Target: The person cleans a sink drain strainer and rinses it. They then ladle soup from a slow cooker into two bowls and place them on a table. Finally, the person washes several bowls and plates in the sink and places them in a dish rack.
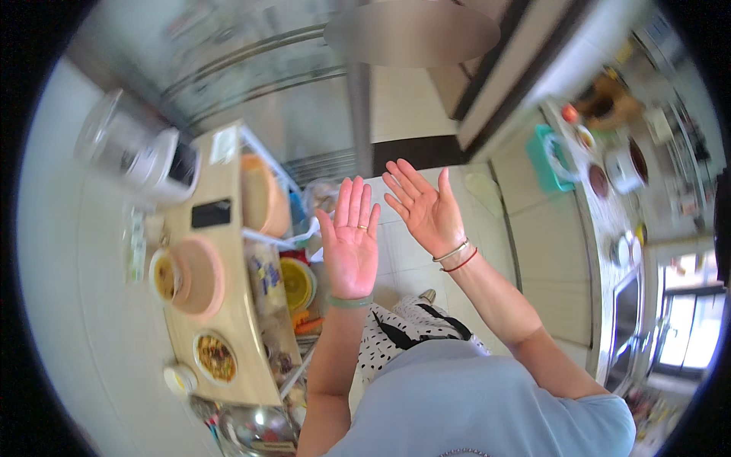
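Item one: our left hand (350, 242), raised palm-up and fingers spread, holding nothing; a ring on one finger, a green bangle (349, 302) at the wrist. Item two: our right hand (426, 207), likewise raised, flat and fully open, empty; thin bracelets (455, 257) at the wrist. The two hands stand side by side, near but apart, above a pale tiled floor (407, 255). Nearest our left hand, to its left: a narrow wooden tabletop (228, 320) carrying a pink bowl (199, 276), a small dish of food (216, 357), a dark phone (211, 214) and a white appliance (164, 161) at the far end. Beside the tabletop, lower down: a yellow bowl (297, 283) and an orange basin (263, 196) on a wire rack. Far right: a long counter (609, 221) with pots and a teal tray (547, 158), well apart from our hands. Progress entry: we judge nothing in hand and nothing touched; the food on the tabletop sits unhandled, and any handling of these things is not yet begun.
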The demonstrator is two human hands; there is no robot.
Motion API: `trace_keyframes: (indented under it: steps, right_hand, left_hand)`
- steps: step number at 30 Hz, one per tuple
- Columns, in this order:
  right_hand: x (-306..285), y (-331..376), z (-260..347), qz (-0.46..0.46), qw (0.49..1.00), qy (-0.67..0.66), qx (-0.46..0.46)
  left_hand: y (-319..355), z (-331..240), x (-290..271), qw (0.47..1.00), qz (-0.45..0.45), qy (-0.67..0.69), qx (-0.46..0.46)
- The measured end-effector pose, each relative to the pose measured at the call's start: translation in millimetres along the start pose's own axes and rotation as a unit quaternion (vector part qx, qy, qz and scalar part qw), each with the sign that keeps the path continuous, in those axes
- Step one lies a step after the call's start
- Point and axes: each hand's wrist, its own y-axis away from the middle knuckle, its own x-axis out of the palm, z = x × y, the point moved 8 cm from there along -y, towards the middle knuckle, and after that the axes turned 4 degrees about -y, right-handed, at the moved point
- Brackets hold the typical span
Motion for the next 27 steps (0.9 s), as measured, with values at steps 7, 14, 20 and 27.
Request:
trace_keyframes:
  steps: [7,14,20,27]
  right_hand:
    - [-65,129,179,-0.072,0.980,-0.029,-0.184]
    - [-136,248,299,-0.166,0.929,-0.030,-0.330]
    - [-213,306,383,-0.289,0.877,-0.027,-0.383]
    - [-323,303,489,-0.408,0.829,-0.032,-0.381]
  left_hand:
    - [-9,190,113,0.982,0.080,-0.013,-0.168]
    - [1,352,182,0.932,0.142,-0.058,-0.328]
    - [-8,472,215,0.885,0.158,-0.062,-0.434]
    - [-69,600,235,0.852,0.166,-0.114,-0.484]
